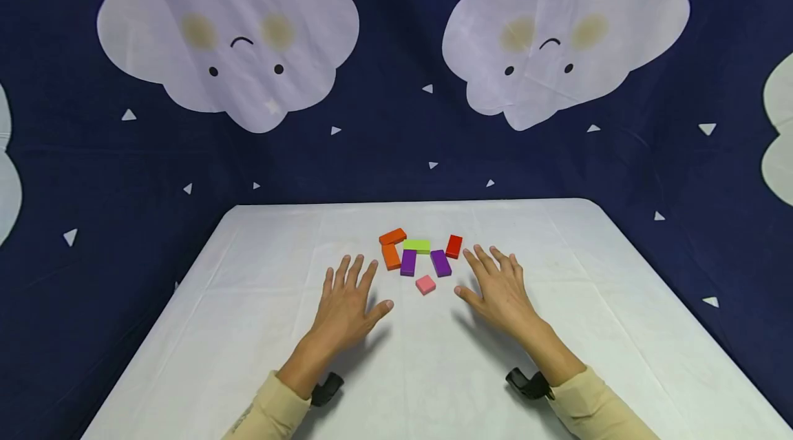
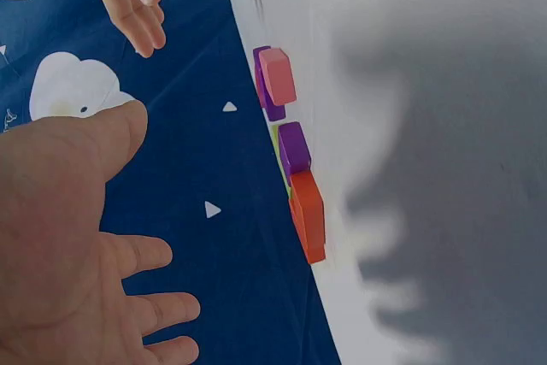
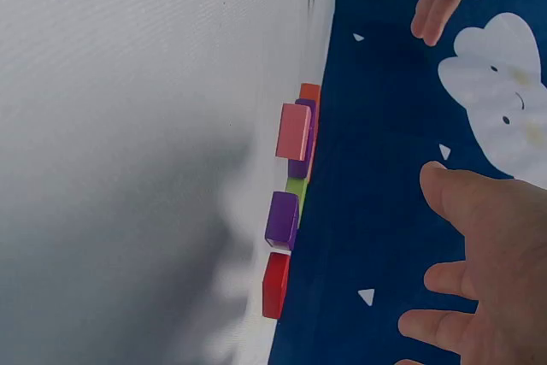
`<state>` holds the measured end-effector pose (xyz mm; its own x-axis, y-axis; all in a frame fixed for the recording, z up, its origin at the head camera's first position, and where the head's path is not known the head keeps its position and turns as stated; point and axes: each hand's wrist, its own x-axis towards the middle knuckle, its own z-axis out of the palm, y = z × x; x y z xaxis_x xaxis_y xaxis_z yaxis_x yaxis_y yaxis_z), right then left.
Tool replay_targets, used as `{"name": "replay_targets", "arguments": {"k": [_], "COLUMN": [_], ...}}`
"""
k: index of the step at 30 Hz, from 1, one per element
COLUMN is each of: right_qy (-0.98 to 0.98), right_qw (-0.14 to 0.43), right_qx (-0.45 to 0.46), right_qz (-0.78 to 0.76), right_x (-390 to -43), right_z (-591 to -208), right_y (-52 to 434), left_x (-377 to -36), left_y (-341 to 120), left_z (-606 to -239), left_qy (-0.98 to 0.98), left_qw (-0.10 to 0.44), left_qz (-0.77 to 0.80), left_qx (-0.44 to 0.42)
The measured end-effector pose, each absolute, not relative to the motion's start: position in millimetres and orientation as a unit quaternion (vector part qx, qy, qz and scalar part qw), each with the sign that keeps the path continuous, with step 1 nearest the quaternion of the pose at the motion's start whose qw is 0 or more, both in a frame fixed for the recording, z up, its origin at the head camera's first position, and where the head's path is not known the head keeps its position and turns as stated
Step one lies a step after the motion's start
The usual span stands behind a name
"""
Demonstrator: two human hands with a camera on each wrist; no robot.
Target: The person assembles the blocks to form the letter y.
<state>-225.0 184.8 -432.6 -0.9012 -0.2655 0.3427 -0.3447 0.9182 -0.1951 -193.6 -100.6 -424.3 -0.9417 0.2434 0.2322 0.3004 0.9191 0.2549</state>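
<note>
My left hand (image 1: 347, 309) hovers over the table with fingers spread, left of a loose cluster of small blocks. On the other side my right hand (image 1: 500, 292) is likewise spread in the air, its fingertips nearest the red block (image 1: 454, 246). Neither hand holds anything. Two orange blocks (image 1: 391, 257) meet at the cluster's left. A lime green block (image 1: 416, 246) lies crosswise at the back, in front of it two purple blocks (image 1: 441, 264). Closest to me sits a pink block (image 1: 425, 284), apart from the others. In the left wrist view, an orange block (image 2: 308, 215) is lowest.
A white cloth covers the table (image 1: 260, 343). Behind it hangs a dark blue curtain (image 1: 396, 164) with white clouds and triangles. Each wrist carries a black camera mount (image 1: 528, 383); both hands cast shadows on the cloth.
</note>
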Motion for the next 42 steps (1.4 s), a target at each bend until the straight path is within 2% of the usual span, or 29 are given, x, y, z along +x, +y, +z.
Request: {"name": "replay_targets", "arguments": {"k": [23,36,42], "right_qy": [-0.949,-0.947,-0.941], "right_qw": [0.154,0.099,0.095], "right_qx": [0.192,0.180,0.187], "right_qz": [0.199,0.246,0.264], "right_x": [-237,-246,-252], "right_z": [-436,-443,-447], "right_y": [184,186,188], "left_x": [-209,-219,-226], "left_y": [-77,-68,-65], "left_z": [-428,-433,-434], "left_qy": [-0.955,-0.936,-0.935], "left_qw": [0.097,0.094,0.077], "left_qz": [-0.188,-0.237,-0.248], "left_qx": [-0.208,-0.243,-0.243]}}
